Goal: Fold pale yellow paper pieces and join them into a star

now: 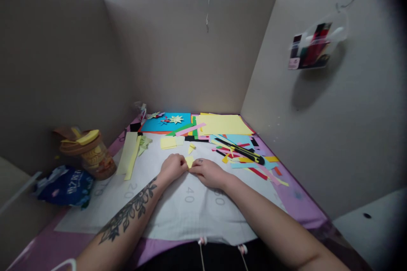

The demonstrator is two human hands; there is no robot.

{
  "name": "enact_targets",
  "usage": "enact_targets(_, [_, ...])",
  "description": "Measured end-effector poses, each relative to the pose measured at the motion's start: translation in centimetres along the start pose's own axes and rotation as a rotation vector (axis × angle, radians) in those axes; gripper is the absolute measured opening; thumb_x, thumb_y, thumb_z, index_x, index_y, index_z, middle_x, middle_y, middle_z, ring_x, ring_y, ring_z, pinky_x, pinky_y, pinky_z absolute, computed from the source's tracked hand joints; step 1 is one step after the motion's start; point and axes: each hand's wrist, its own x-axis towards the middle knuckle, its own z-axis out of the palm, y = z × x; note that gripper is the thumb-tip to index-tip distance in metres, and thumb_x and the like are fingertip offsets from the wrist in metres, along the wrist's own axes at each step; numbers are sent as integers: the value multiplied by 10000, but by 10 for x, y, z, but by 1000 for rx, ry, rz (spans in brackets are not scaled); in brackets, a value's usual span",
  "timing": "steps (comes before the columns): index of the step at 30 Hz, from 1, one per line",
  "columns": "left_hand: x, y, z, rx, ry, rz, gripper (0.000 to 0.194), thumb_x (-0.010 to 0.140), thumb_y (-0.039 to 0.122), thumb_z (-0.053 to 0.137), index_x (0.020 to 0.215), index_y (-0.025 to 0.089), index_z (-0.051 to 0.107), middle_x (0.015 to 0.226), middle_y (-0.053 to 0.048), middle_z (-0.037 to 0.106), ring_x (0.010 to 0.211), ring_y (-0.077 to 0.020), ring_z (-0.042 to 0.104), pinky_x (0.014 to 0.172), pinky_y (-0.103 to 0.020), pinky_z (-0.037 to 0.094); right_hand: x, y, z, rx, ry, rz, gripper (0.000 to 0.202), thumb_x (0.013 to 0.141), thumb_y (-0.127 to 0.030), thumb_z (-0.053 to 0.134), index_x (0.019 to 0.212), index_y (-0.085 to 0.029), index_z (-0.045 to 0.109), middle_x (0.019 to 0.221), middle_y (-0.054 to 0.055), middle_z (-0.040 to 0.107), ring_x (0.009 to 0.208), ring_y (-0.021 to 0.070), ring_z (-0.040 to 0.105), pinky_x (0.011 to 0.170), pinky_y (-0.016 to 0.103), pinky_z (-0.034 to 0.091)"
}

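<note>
Between my fingertips is a small yellow piece of paper point(190, 161), close above the white mat with printed numbers point(178, 216). My left hand point(172, 168) pinches its left side, fingers closed. On the right edge, my right hand point(210, 173) grips it with thumb and fingers together. Just beyond the hands lies a small folded yellow paper piece point(191, 148). Farther back and to the left rest some pale yellow paper squares point(168, 142). Exactly how the held paper is folded is too small to tell.
A black and yellow utility knife point(241, 151) lies on coloured paper strips point(263, 173) at right. Behind are yellow sheets point(222, 124) and a blue sheet point(151, 124) bearing a paper star point(176, 120). At left stand a lidded cup point(98, 159) and a blue packet point(65, 186). Grey panels point(190, 55) surround the table.
</note>
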Motion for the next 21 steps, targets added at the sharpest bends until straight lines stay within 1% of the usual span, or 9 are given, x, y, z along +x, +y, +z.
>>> enact_targets(3, [2, -8, 0, -51, 33, -15, 43, 680, 215, 570, 689, 189, 604, 742, -36, 639, 707, -190, 561, 607, -269, 361, 2, -5, -2, -64, -31, 16, 286, 897, -214, 469, 1116, -234, 651, 1032, 79, 607, 941, 205, 541, 825, 323, 422])
enact_targets(7, [9, -26, -1, -147, 121, -91, 132, 728, 221, 540, 849, 179, 572, 814, -36, 643, 733, -182, 582, 639, -266, 409, 12, -13, -1, -136, -92, 71, 331, 883, -329, 527, 1198, -260, 602, 1024, 92, 562, 962, 236, 500, 824, 364, 396])
enact_targets(10, [12, -34, 0, -223, 176, -127, 140, 796, 208, 441, 879, 167, 546, 855, -47, 648, 768, -171, 600, 683, -263, 442, 20, -15, 3, -162, -115, 106, 394, 878, -411, 528, 1250, -284, 564, 1023, 104, 549, 971, 257, 480, 816, 390, 383])
enact_targets(13, [11, -35, 1, -272, 181, -96, 159, 804, 176, 398, 875, 173, 539, 857, -32, 643, 754, -153, 597, 685, -247, 453, 25, -10, 10, -127, -89, 109, 422, 862, -449, 540, 1255, -295, 563, 1021, 108, 554, 976, 271, 479, 826, 419, 384])
enact_targets(15, [8, -33, 1, -285, 160, -53, 148, 796, 175, 412, 868, 181, 540, 845, -17, 635, 722, -142, 587, 671, -239, 453, 25, -3, 13, -30, -38, 107, 394, 867, -400, 543, 1242, -284, 577, 996, 98, 576, 960, 257, 497, 841, 419, 395])
enact_targets(18, [4, -29, -1, -273, 111, 17, 96, 779, 213, 480, 834, 191, 555, 795, -1, 613, 679, -142, 564, 634, -238, 436, 22, 14, 14, 247, 136, 172, 351, 900, -224, 466, 1228, -232, 589, 967, 77, 626, 928, 199, 548, 850, 355, 433])
enact_targets(19, [2, -28, -2, -261, 94, 40, 81, 768, 225, 507, 815, 193, 565, 778, 0, 604, 674, -146, 557, 622, -240, 425, 20, 20, 13, 325, 214, 200, 342, 889, -173, 454, 1188, -212, 617, 977, 75, 638, 921, 184, 564, 848, 337, 446])
enact_targets(20, [1, -26, -3, -247, 78, 62, 71, 758, 232, 528, 794, 195, 577, 766, -2, 596, 674, -151, 550, 615, -243, 414, 17, 26, 11, 366, 275, 208, 323, 858, -122, 465, 1100, -197, 666, 956, 71, 649, 903, 177, 578, 840, 329, 457])
enact_targets(21, [0, -25, -3, -232, 63, 81, 64, 750, 233, 542, 776, 197, 589, 760, -5, 590, 680, -156, 546, 612, -247, 403, 14, 32, 9, 372, 303, 179, 314, 813, -67, 479, 988, -191, 708, 920, 65, 661, 896, 178, 586, 846, 331, 462])
